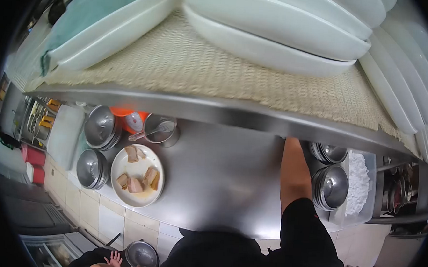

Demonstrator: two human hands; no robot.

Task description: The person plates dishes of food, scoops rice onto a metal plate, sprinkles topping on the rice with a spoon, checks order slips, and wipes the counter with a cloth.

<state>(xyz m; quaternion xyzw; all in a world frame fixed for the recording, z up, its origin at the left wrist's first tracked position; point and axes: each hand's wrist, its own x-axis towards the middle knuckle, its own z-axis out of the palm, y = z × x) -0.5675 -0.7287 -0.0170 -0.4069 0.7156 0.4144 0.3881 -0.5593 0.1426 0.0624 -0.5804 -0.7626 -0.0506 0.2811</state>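
My right forearm reaches from its black sleeve across the steel counter [211, 181], and the shelf edge [215, 107] hides my right hand. My left hand is out of view. Left of my arm, a white plate [144, 171] holds several pieces of meat. Behind the plate stands a steel pot [169, 138] with a utensil in it, beside an orange scale [134, 121]. Right of my forearm are stacked steel bowls [331, 186] and a clear tub of white powder [358, 184].
Large white dishes [277, 30] rest on the woven mat [197, 74] of the shelf overhead. More steel bowls [90, 168] and a white board [66, 135] are at the left. At bottom left, another person's open hand [115, 260] is near a metal bowl [142, 253].
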